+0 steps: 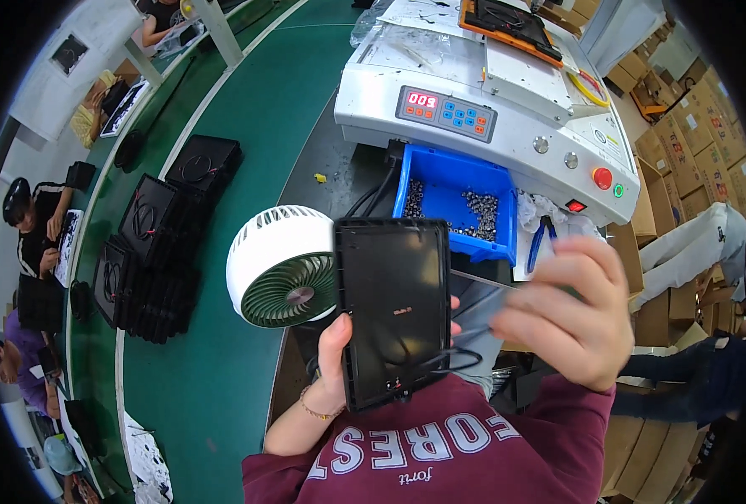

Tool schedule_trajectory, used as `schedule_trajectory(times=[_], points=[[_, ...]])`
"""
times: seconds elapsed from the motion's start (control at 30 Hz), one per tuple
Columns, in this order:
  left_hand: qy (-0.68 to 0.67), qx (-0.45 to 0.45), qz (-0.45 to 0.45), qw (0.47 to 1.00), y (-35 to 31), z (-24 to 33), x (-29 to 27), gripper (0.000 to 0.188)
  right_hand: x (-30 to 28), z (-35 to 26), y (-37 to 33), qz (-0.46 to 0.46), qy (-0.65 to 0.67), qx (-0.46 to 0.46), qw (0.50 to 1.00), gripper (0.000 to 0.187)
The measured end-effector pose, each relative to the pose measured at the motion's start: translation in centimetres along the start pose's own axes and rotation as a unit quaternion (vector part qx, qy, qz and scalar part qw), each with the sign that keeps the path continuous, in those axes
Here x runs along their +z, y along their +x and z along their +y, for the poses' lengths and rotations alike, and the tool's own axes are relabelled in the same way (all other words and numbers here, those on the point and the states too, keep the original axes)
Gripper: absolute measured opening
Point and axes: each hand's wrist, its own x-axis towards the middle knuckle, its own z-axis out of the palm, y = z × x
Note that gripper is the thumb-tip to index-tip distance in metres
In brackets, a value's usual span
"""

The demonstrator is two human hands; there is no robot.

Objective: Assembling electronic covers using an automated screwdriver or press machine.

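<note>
My left hand [333,357] grips a shallow black rectangular plastic housing [394,290] by its sides, thumb on the left edge and fingertips showing at the right. The housing is held upright in front of my chest, with its recessed inner face toward me. A thin black cable [463,363] comes out near its lower end and loops to the right. To the right of the housing is my right hand [576,315], blurred by motion, its fingers curled together. Smeared dark strands of the cable run up to its fingertips, so it appears to pinch the cable.
A white fan [251,244] stands just left of the housing. Behind it are a blue bin [452,181] with small metal parts, blue-handled pliers [538,244] and a white machine [373,97]. Stacked black housings [150,210] lie on the green belt [222,386]. Other people work at far left.
</note>
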Motion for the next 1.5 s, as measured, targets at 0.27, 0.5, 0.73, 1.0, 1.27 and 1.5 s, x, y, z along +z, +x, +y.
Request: schedule_trajectory(times=[0.27,0.5,0.73,1.0,1.27,1.5], points=[[0.049,0.249,0.017,0.967,-0.2,3.1,-0.3,0.108,1.0,-1.5,-5.2,-0.153,0.314,0.053,0.936,0.025],[0.19,0.258,0.081,0.944,0.1,1.0,0.7,0.118,4.7,-5.1,-4.1,-0.093,0.569,0.246,0.779,0.034],[0.117,0.251,0.057,0.959,0.1,1.3,0.7,0.114,7.1,-5.8,-4.7,-0.091,0.52,0.232,0.817,0.021],[0.129,0.343,0.066,0.928,0.7,0.3,0.3,0.109,10.3,-7.6,-5.2,0.021,0.68,0.302,0.667,0.007],[0.159,0.341,0.068,0.924,0.7,-0.5,-0.4,0.112,11.6,-8.5,-5.6,0.082,0.668,0.361,0.646,0.008],[0.153,0.34,0.053,0.926,0.8,-0.7,-0.9,0.116,12.3,-8.0,-5.6,0.024,0.768,0.412,0.49,0.008]])
